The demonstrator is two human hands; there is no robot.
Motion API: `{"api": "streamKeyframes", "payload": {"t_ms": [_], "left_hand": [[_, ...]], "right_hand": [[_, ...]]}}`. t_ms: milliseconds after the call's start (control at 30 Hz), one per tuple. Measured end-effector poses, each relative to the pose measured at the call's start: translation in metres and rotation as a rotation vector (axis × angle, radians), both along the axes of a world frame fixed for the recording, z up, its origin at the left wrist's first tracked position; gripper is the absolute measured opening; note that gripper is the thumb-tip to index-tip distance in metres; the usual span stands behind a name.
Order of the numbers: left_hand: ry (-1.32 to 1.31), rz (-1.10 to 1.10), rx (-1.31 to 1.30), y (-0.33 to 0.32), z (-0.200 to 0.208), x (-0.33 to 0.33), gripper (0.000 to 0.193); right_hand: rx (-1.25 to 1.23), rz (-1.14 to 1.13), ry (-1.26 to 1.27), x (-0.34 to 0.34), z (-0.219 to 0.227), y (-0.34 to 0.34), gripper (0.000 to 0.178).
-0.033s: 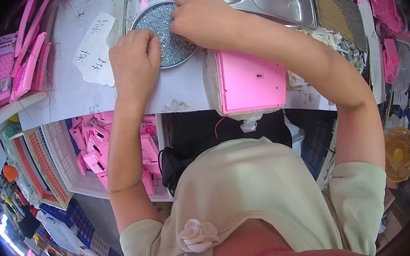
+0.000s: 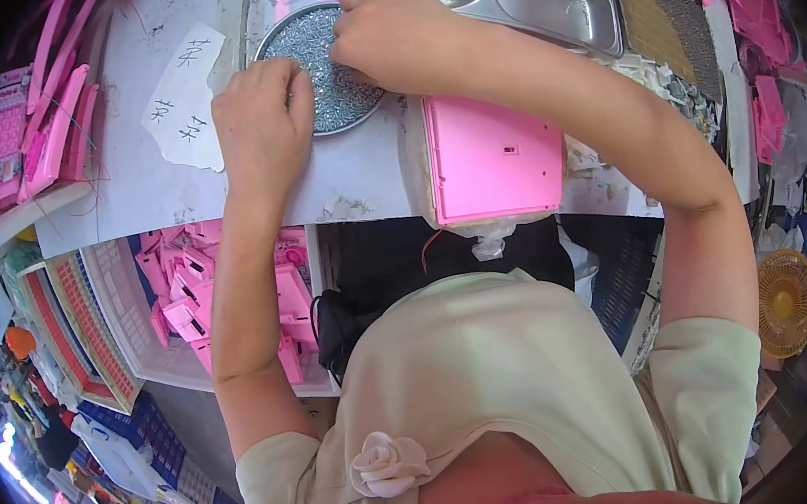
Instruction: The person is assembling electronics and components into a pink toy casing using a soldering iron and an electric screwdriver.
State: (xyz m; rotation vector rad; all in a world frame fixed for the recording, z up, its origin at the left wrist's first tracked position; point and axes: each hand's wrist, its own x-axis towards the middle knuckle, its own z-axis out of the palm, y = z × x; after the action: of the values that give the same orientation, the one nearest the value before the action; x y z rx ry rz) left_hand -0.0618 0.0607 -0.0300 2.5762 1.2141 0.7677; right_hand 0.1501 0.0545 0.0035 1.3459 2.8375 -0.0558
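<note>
A round metal dish (image 2: 348, 125) full of small silvery screws (image 2: 312, 40) sits on the table at the top centre. My left hand (image 2: 261, 114) rests at the dish's left rim, its fingers curled together and its thumb alongside them. At the right side of the dish is my right hand (image 2: 386, 37), fingers bent and drawn together over the screws. What either hand pinches is hidden. Below my right forearm lies a flat pink plastic casing (image 2: 492, 159) with a small slot, set on a support at the table's front edge.
A metal compartment tray (image 2: 549, 0) stands beyond my right forearm. A torn paper with handwriting (image 2: 183, 98) lies left of the dish. Pink parts (image 2: 42, 133) stack at the far left. Below the table, a white crate (image 2: 135, 320) holds pink casings. A yellow fan (image 2: 788, 303) is at the right.
Both hands have shifted very slightly to the left, keeping the same finger shapes. The dish and the pink casing look unmoved.
</note>
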Motion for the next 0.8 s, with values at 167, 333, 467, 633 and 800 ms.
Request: {"api": "streamKeyframes", "payload": {"t_ms": [167, 333, 467, 633, 800], "left_hand": [[-0.037, 0.018, -0.039, 0.005, -0.001, -0.004, 0.009], [-0.052, 0.058, -0.030, 0.007, 0.003, 0.003, 0.011], [-0.091, 0.120, -0.175, 0.010, 0.007, 0.006, 0.018], [-0.186, 0.191, -0.366, 0.002, 0.020, 0.011, 0.023], [-0.073, 0.213, -0.299, -0.001, 0.017, 0.008, 0.022]], "right_hand": [[0.111, -0.021, 0.102, 0.005, -0.003, 0.007, 0.014], [-0.013, -0.144, 0.242, 0.025, 0.014, 0.002, 0.018], [-0.033, -0.139, 0.451, 0.036, 0.008, -0.001, 0.016], [0.025, -0.140, 0.340, 0.024, 0.003, 0.009, 0.014], [0.055, -0.224, 0.447, 0.025, 0.003, 0.014, 0.016]]}}
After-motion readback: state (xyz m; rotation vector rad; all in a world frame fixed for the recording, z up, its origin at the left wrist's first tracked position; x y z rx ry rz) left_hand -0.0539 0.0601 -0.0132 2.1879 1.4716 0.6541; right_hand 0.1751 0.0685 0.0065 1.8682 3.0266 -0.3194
